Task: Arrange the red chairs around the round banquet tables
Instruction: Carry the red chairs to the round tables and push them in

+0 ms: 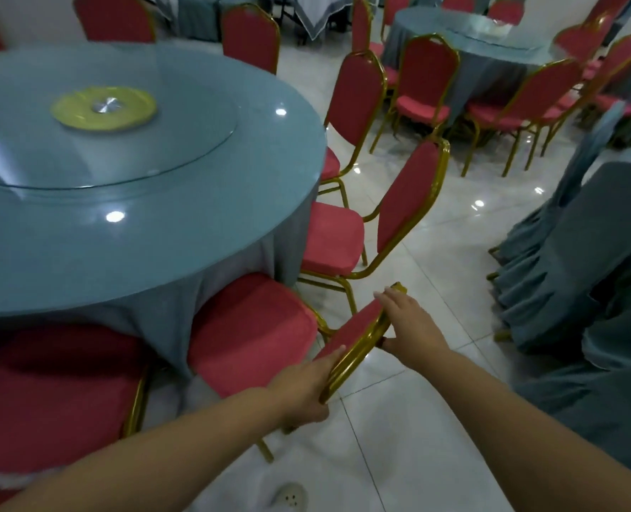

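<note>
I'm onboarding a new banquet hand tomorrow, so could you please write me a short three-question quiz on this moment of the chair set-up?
1. True or false: both hands are on the backrest of one red chair.
2. What lies at the centre of the glass turntable on the near table? A) a vase B) a yellow disc with a metal hub C) a stack of plates
3. What covers the chairs at the right edge of the view?

Key
1. True: the left hand and right hand have a grip on the backrest of one chair.
2. B: the yellow disc sits on the turntable.
3. Grey-blue fabric covers.
</note>
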The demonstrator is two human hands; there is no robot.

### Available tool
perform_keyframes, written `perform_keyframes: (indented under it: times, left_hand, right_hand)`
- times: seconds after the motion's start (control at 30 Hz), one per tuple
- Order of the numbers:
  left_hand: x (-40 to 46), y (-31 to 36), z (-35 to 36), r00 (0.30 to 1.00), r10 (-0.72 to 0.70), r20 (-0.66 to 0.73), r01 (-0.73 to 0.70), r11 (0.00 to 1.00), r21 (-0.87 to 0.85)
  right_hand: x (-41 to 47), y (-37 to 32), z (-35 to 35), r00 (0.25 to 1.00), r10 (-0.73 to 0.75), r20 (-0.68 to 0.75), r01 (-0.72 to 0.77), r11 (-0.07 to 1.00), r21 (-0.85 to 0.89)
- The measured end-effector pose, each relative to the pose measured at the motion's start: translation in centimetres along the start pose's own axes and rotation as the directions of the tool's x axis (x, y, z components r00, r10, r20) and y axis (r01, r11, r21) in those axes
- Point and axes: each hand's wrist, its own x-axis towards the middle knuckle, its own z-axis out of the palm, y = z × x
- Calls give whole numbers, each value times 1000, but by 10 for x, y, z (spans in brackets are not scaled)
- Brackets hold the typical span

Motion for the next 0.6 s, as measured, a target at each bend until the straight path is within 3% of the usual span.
perform_keyframes:
  times: [0.2,0.43,0.6]
  left_hand:
    - [4,-4,-13,993,-75,89,85,990,-110]
    - [-13,-5,-18,963,-262,62,269,947,-174]
    - [-30,-17,-5,918,-397,-16,381,891,-245]
  right_hand:
    - [45,5,-11,963,-248,106,263,950,-166]
    - [48,-3,-10,907,-407,108,421,883,-206]
    - [41,-9,4,858,-511,54,513,850,-123]
